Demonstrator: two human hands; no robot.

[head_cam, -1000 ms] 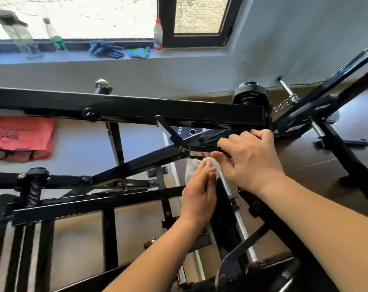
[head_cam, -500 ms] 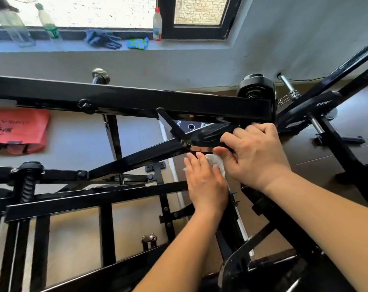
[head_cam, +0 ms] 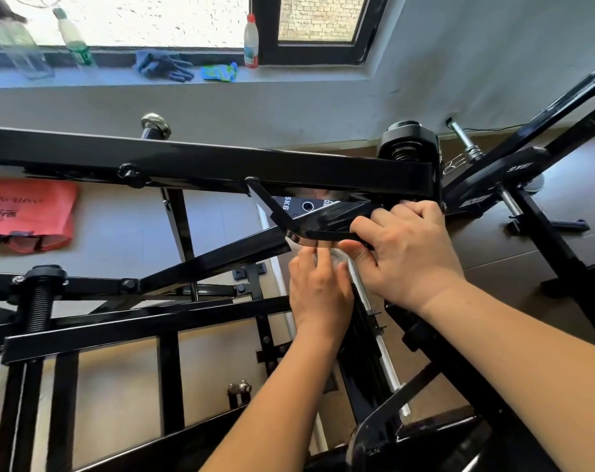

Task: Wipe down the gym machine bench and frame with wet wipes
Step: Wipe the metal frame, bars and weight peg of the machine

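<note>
The hands are close together, up at a corner of the gym machine where some bars meet. The right hand [head_cam: 408,247] wraps its fingers and thumb round a flat black bar [head_cam: 323,233] that joins on under the long top beam of the black frame [head_cam: 255,165]. The left hand [head_cam: 319,294] has its fingers mostly straight and pushes the wet wipe [head_cam: 338,259] up against the metal just under that bar. Only a small white bit of the wipe shows, squeezed between the two hands. I think a few things could go wrong here. The wipe is held only by a push, so if the left hand slips off the edge, the wipe could fall through the gaps to the floor [head_cam: 119,386]. The bar looks thin with hard edges, and the spot is tight, so a finger could get scraped or pinched if the bar moves. A weight plate [head_cam: 304,206] sits right behind, and a silver rod [head_cam: 374,321] runs just below, so a knuckle could bump them. The back of the bar is hidden, so dirt there may get missed.
</note>
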